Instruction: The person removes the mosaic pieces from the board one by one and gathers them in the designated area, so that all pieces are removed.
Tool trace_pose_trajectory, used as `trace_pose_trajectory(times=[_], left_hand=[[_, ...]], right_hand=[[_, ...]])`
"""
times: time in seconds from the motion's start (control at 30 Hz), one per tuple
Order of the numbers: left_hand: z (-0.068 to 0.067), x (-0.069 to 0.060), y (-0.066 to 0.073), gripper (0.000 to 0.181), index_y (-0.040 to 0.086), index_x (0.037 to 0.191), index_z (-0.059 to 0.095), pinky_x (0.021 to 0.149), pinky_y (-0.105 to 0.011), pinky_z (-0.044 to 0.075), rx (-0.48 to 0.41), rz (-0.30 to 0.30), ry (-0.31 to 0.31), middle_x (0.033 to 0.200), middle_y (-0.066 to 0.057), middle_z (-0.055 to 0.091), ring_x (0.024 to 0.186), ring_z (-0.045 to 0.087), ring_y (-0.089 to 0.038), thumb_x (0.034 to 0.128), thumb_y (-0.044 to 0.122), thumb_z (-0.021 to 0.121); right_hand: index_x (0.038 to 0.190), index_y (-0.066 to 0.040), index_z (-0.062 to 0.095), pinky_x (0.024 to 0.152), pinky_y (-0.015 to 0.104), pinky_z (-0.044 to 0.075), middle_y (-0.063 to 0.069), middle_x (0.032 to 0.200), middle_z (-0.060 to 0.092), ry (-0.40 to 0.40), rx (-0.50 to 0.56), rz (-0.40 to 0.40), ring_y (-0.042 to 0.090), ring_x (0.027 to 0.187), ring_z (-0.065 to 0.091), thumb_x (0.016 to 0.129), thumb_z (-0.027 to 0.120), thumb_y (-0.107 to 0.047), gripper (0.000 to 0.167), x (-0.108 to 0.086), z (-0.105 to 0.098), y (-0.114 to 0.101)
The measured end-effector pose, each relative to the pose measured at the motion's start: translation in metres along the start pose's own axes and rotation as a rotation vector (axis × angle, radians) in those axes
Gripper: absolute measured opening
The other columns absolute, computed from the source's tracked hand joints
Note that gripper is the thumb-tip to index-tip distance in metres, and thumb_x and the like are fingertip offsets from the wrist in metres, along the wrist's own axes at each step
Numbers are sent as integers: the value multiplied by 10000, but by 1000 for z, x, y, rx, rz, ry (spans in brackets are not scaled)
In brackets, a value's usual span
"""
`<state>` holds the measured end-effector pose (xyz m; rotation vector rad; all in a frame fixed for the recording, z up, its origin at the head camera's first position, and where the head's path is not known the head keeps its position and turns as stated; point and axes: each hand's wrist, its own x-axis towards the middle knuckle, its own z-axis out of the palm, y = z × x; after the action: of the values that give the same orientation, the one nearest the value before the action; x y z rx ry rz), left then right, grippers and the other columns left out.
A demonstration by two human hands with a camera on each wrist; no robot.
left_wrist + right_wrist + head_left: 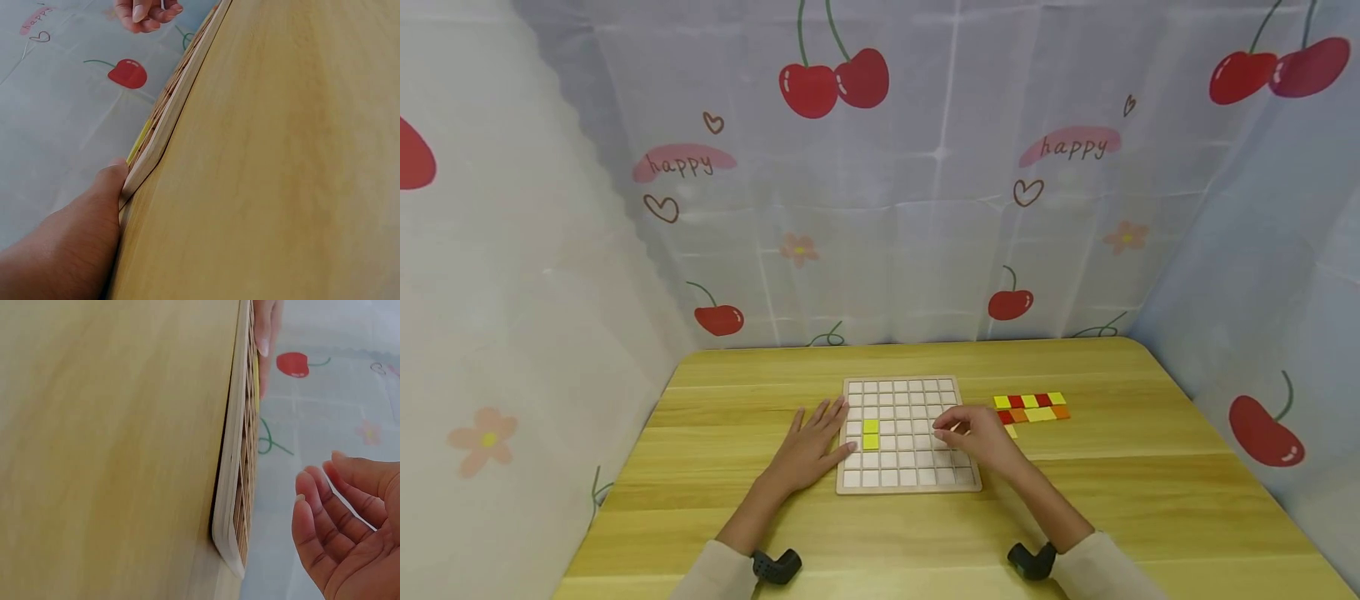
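Note:
A square wooden grid board [910,490] with pale cells lies on the table. Two yellow tiles [870,434] sit in neighbouring cells near its left side. My left hand [808,450] rests spread beside the board, with fingertips and thumb at its left edge; the left wrist view shows the thumb [112,178] against the rim. Above the board's right side hovers my right hand [981,433], fingers bent and thumb near the index fingertip. In the right wrist view, no tile shows between the fingers of the right hand [350,531], which are apart from the board.
Right of the board, rows of red, orange and yellow tiles [1030,408] lie on the wooden table [1112,500], partly behind my right hand. A curtain [910,217] printed with cherries hangs behind the table and at both sides. A dark device [777,567] is on each wrist.

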<state>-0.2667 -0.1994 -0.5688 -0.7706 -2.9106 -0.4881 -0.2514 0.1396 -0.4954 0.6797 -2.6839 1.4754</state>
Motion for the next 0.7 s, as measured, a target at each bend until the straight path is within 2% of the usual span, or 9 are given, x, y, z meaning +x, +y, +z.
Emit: trace_pose_trajectory(times=[0.5,0.7], left_hand=[[3,0,1,784,144,1630,226,1194,-643,68,-2,-13,19,1691,-20,173,1550,158,-298,1035,629,388],[2,1,1,792,156,1632,214,1198,-634,55,-2,-19,15,1691,-9,158,1551,151,-300,1031,651,361]], right_hand=[[964,-45,764,620,240,522,-13,867,705,-98,-76,-49,153,710,606,918,749,-62,51,20,28,-19],[977,-23,769,617,239,515,-2,867,703,-120,-96,-72,165,702,598,916,747,-47,69,30,34,-23]])
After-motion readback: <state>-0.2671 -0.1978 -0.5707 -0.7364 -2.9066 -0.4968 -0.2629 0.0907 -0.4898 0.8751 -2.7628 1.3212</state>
